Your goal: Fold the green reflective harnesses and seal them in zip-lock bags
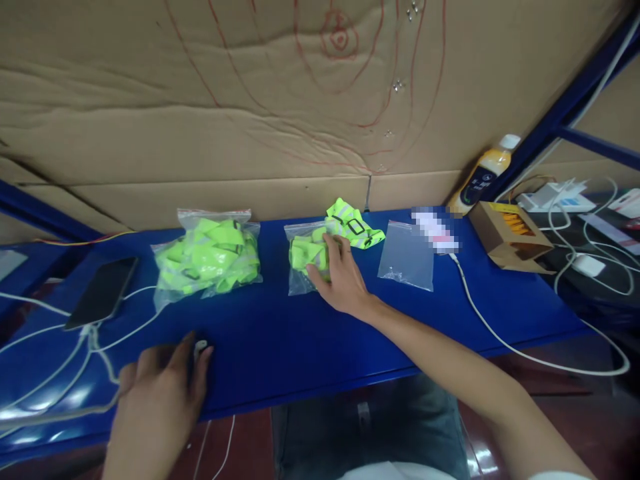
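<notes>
Centrally, we see the right hand point(340, 280) resting open-fingered on a half-filled bag point(306, 261) (neon-yellow contents); at 8 o'clock, the left hand point(163, 387) lies flat, gripping nothing, on the counter point(280, 333).

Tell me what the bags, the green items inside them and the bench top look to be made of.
Bags: thin clear plastic film, glossy and creased. Green items, one pile under the right hand: fluorescent woven fabric with grey, probably reflective, bands. Bench top: smooth blue painted surface, likely metal, showing sheen.
</notes>
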Action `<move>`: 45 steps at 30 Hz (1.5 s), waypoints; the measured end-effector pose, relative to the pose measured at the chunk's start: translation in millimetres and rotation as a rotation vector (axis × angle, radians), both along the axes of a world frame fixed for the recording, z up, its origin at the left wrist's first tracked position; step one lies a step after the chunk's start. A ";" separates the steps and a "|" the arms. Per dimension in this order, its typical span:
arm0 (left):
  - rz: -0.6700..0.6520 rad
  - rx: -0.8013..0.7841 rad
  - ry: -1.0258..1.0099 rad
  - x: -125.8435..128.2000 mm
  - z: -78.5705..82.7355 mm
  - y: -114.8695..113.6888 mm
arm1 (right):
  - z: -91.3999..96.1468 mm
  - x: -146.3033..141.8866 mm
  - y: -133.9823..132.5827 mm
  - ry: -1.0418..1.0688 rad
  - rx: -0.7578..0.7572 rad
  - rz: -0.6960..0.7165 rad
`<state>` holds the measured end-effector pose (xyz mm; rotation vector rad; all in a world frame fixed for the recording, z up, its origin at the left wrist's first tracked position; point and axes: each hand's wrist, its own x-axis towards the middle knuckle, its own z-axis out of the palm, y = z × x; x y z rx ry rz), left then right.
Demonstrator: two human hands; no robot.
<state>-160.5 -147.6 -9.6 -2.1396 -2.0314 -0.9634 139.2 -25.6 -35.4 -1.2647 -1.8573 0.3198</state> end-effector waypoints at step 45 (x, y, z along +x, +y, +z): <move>-0.241 0.354 0.450 67.5 21.3 68.6 | 53.2 76.9 27.6 -0.337 -0.006 -0.365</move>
